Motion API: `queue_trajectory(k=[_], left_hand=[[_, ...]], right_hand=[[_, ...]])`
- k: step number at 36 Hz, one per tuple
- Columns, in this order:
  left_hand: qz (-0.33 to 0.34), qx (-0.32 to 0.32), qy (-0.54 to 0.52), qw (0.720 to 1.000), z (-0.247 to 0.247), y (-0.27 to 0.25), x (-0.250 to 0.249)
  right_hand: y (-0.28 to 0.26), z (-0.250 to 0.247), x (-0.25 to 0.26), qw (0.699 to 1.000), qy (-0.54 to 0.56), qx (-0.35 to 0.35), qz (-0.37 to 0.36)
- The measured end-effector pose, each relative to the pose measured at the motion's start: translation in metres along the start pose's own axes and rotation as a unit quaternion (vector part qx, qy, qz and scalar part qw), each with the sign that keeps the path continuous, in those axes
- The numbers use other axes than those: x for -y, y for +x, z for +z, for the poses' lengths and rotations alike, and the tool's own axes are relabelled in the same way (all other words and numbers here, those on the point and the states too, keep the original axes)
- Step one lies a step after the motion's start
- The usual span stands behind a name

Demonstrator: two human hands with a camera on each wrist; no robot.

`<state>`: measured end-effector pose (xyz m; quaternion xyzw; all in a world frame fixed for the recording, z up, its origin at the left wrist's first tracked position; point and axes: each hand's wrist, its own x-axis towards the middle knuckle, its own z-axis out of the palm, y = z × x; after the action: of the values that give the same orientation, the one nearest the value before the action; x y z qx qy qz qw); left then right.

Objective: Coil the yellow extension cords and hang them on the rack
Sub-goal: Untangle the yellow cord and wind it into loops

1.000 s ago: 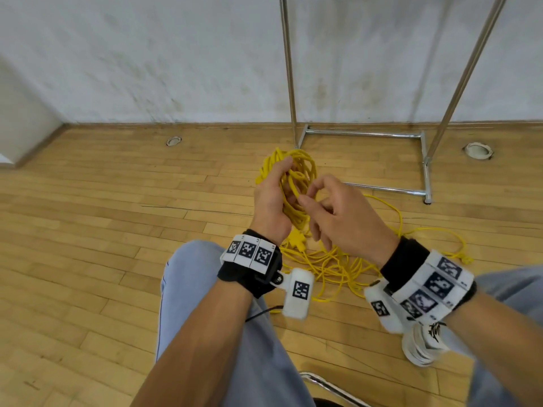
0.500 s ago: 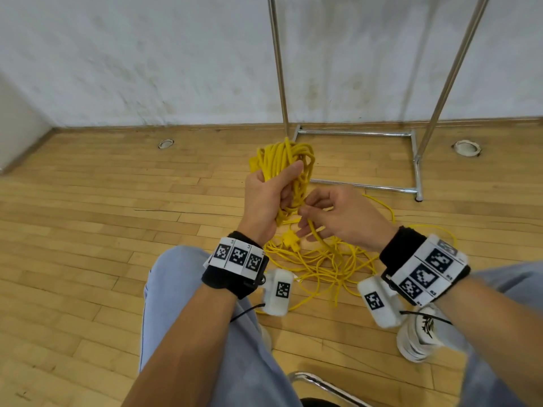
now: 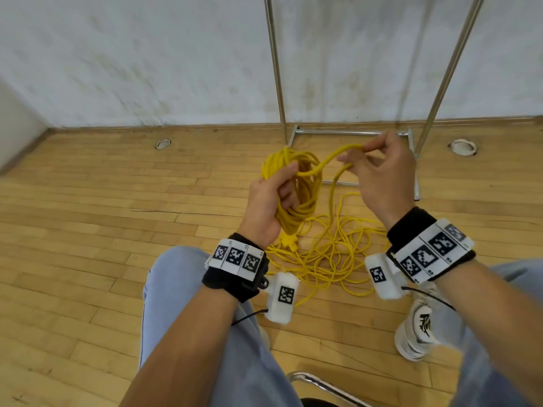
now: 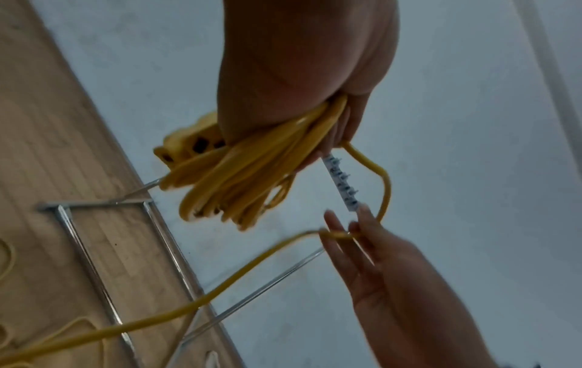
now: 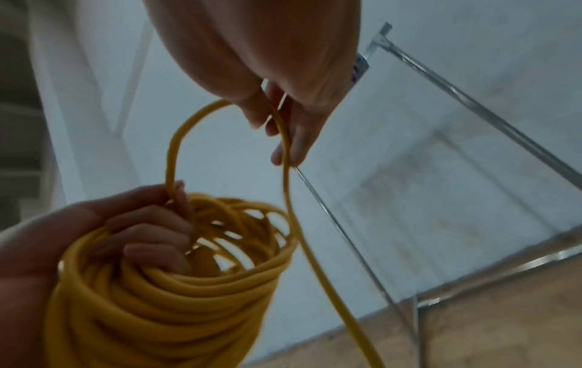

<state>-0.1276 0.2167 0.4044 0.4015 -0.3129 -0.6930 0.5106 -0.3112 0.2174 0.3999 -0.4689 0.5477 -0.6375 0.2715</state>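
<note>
My left hand [image 3: 269, 198] grips a thick coil of yellow extension cord [image 3: 305, 186], fingers curled through its loops [image 5: 151, 234]. A yellow socket end [image 3: 289, 240] hangs below that hand [image 4: 192, 142]. My right hand [image 3: 379, 171] is raised to the right of the coil and pinches a loose length of the same cord [image 3: 338, 152] between thumb and fingers [image 5: 277, 119]. From there the cord runs down to a tangled pile [image 3: 332, 254] on the wooden floor. The metal rack [image 3: 277, 83] stands behind, against the wall.
The rack's base bars [image 3: 349, 132] lie on the floor just beyond the hands, its second upright [image 3: 443, 80] slanting at the right. Round floor fittings [image 3: 163, 143] [image 3: 462, 146] sit near the wall. My knees, a white shoe [image 3: 417, 327] and a chair frame [image 3: 320, 386] fill the foreground.
My right hand has lifted up and to the right, drawing a length of cord out from the coil. The left hand keeps its grip on the coil.
</note>
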Motion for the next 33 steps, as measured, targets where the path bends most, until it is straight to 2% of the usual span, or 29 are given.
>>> queue_trajectory(k=[2,3,4,6,8,9,12,14,17,22,26,29,33], left_hand=[[0.016,-0.041,-0.043,0.998,-0.005,0.005,-0.008],[0.03,-0.063,-0.054,0.996,-0.008,0.008,-0.012],[0.045,-0.083,-0.063,0.994,-0.01,0.009,-0.015],[0.073,-0.12,-0.076,0.987,-0.017,0.013,-0.02],[0.093,-0.15,-0.072,0.982,-0.023,0.016,-0.023],[0.098,-0.162,-0.063,0.98,-0.024,0.017,-0.023],[0.105,-0.17,-0.018,0.98,-0.023,0.016,-0.021],[0.105,-0.155,0.009,0.982,-0.02,0.013,-0.019],[0.095,-0.121,0.042,0.987,-0.016,0.008,-0.016],[0.097,-0.07,0.146,0.982,-0.005,0.004,0.0],[0.1,-0.059,0.183,0.976,0.0,0.005,0.006],[0.062,-0.066,0.205,0.975,0.006,0.003,0.008],[0.033,-0.02,0.227,0.973,0.004,0.004,0.016]], right_hand=[[0.003,-0.008,0.003,0.996,-0.053,0.012,-0.064],[0.002,-0.011,0.006,0.992,-0.079,0.043,-0.091],[0.0,-0.013,0.008,0.985,-0.102,0.088,-0.111],[-0.008,-0.014,0.011,0.959,-0.127,0.225,-0.115],[-0.024,-0.01,0.016,0.925,-0.11,0.359,-0.058],[-0.032,-0.008,0.018,0.911,-0.08,0.404,-0.018],[-0.053,0.002,0.024,0.879,0.005,0.468,0.095],[-0.058,0.007,0.025,0.863,0.015,0.49,0.127],[-0.059,0.014,0.024,0.862,0.065,0.477,0.157],[-0.049,0.023,0.019,0.886,0.192,0.353,0.231],[-0.042,0.027,0.017,0.928,0.134,0.299,0.178],[-0.041,0.027,0.022,0.948,0.105,0.268,0.135],[-0.045,0.028,0.033,0.963,0.04,0.257,0.066]])
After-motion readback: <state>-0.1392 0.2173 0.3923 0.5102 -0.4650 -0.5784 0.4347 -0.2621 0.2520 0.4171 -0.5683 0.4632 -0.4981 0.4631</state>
